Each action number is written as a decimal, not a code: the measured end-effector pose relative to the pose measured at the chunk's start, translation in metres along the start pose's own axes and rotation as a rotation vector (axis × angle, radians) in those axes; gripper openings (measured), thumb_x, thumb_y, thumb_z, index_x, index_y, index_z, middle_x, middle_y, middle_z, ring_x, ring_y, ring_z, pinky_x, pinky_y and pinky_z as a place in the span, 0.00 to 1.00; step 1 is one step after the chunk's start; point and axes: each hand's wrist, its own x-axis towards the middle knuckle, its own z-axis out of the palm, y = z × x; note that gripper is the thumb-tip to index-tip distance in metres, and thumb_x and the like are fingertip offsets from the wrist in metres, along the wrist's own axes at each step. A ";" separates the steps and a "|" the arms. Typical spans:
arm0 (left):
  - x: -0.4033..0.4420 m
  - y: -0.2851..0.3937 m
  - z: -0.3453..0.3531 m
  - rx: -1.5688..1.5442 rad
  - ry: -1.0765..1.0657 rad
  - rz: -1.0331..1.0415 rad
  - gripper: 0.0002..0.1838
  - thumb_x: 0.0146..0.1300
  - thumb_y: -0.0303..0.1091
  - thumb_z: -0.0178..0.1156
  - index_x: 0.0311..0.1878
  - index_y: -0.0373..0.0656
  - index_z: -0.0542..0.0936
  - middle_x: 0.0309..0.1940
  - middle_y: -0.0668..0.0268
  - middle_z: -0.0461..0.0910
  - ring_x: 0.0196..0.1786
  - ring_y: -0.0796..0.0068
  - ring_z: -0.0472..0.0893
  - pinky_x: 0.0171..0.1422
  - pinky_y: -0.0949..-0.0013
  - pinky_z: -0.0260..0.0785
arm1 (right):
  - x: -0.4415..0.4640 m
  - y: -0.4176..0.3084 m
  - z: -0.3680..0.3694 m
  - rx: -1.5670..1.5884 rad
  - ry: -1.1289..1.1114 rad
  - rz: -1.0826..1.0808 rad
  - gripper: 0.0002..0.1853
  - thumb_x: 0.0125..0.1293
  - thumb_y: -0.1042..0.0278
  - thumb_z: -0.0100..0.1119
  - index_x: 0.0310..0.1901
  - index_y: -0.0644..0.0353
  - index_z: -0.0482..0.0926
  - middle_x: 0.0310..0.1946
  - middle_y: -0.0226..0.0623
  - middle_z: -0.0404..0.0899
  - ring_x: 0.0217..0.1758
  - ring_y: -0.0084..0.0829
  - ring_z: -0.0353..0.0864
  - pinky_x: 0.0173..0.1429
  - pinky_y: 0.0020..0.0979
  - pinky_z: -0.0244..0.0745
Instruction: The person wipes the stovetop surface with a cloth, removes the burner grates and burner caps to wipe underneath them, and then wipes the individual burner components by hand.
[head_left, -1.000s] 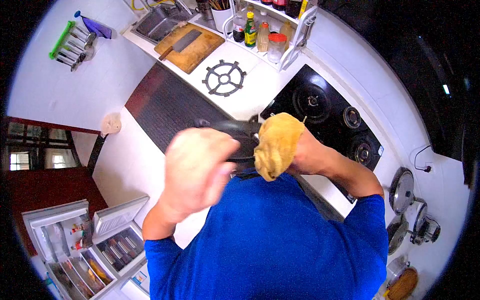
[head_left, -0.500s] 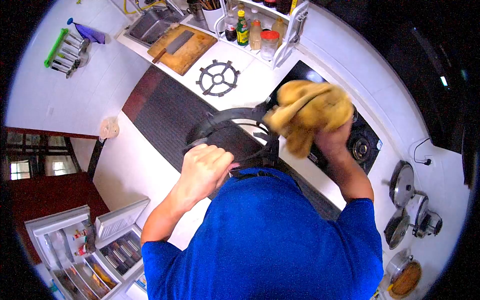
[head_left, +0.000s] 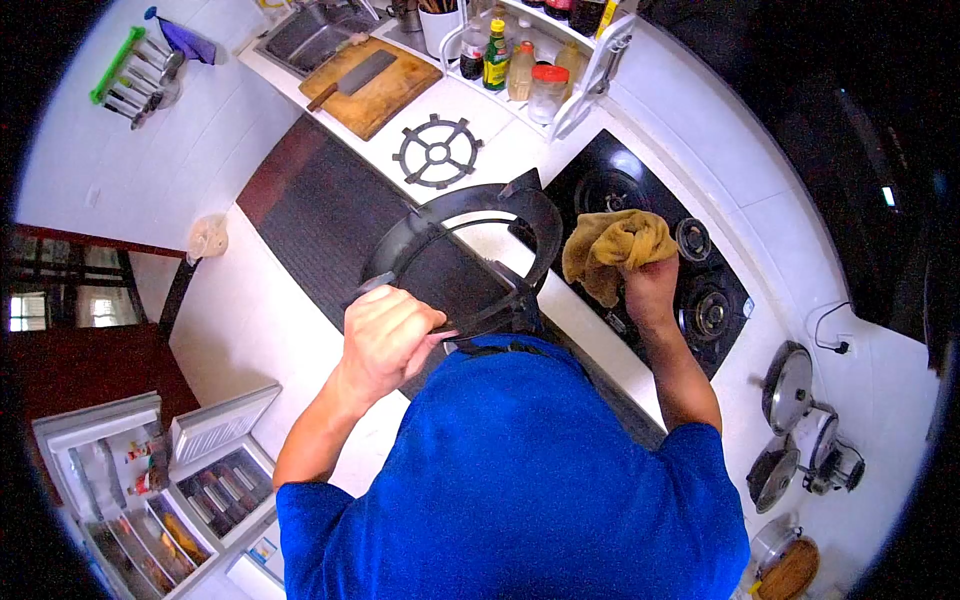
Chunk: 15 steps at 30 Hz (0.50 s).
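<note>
In my left hand (head_left: pixel 388 335) is a black ring-shaped wok stand (head_left: pixel 540 225), gripped by its near-left rim and held up in front of my body. My right hand (head_left: pixel 652 288) is closed on a bunched yellow-brown cloth (head_left: pixel 612 250), over the black gas stove (head_left: pixel 738 290). The cloth is apart from the ring and covers part of the stove top; whether it touches the surface I cannot tell. A round black burner grate (head_left: pixel 438 150) lies on the white counter beyond the ring.
A cleaver (head_left: pixel 352 80) rests on a wooden cutting board (head_left: pixel 385 105) beside the sink (head_left: pixel 300 42). Bottles and a red-lidded jar (head_left: pixel 547 95) stand on a white rack. Pot lids (head_left: pixel 787 388) hang at right. A refrigerator (head_left: pixel 110 430) stands open at lower left.
My right hand and the cloth have moved slightly left and down in view, and the cloth looks smaller and less blurred. The ring has tilted, showing more of its face.
</note>
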 end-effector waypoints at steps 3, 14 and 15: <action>0.000 -0.001 0.001 -0.017 0.009 -0.007 0.13 0.47 0.32 0.75 0.32 0.43 0.80 0.24 0.64 0.80 0.25 0.63 0.79 0.31 0.61 0.68 | 0.005 -0.032 0.003 -0.072 -0.093 -0.038 0.19 0.63 0.74 0.70 0.55 0.62 0.79 0.55 0.35 0.81 0.57 0.29 0.81 0.64 0.35 0.76; -0.004 0.020 -0.008 -0.051 0.001 0.133 0.08 0.43 0.28 0.67 0.29 0.42 0.81 0.24 0.66 0.80 0.25 0.69 0.80 0.31 0.67 0.72 | 0.016 -0.073 0.029 -0.226 -0.794 -0.127 0.24 0.57 0.60 0.76 0.53 0.57 0.81 0.54 0.41 0.80 0.59 0.39 0.80 0.67 0.36 0.72; -0.006 0.019 -0.009 -0.045 0.005 0.126 0.08 0.43 0.28 0.67 0.29 0.42 0.81 0.24 0.66 0.80 0.25 0.69 0.80 0.31 0.67 0.72 | 0.018 -0.069 0.025 -0.220 -0.752 -0.034 0.29 0.57 0.59 0.78 0.58 0.56 0.79 0.56 0.39 0.80 0.60 0.33 0.80 0.69 0.34 0.72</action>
